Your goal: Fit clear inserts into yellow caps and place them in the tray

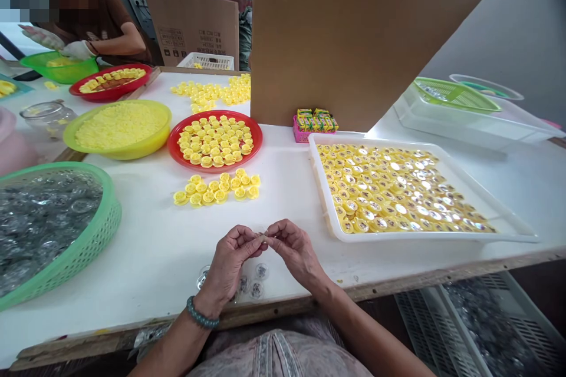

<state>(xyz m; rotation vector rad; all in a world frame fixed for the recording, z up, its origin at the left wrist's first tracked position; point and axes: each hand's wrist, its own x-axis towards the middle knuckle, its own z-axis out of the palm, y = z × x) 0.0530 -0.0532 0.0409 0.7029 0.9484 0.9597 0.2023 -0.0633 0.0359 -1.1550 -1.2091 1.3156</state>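
Note:
My left hand [232, 265] and my right hand [294, 250] meet above the white table's [154, 247] near edge, fingertips pinched together on a tiny piece [264, 238] I cannot make out. Several clear round lids [256, 280] lie on the table just under my hands. A cluster of loose yellow caps [216, 188] lies a little beyond. A red plate [214, 141] of yellow caps sits behind that. To the right, a white tray [508, 221] holds several yellow caps with shiny clear covers.
A green basket [84, 247] of clear lids is at the left, a yellow bowl [117, 128] behind it. A brown cardboard sheet [354, 35] stands at the back, a pink box of small packets [313, 123] at its foot. Another person's gloved hands [66, 47] work far left.

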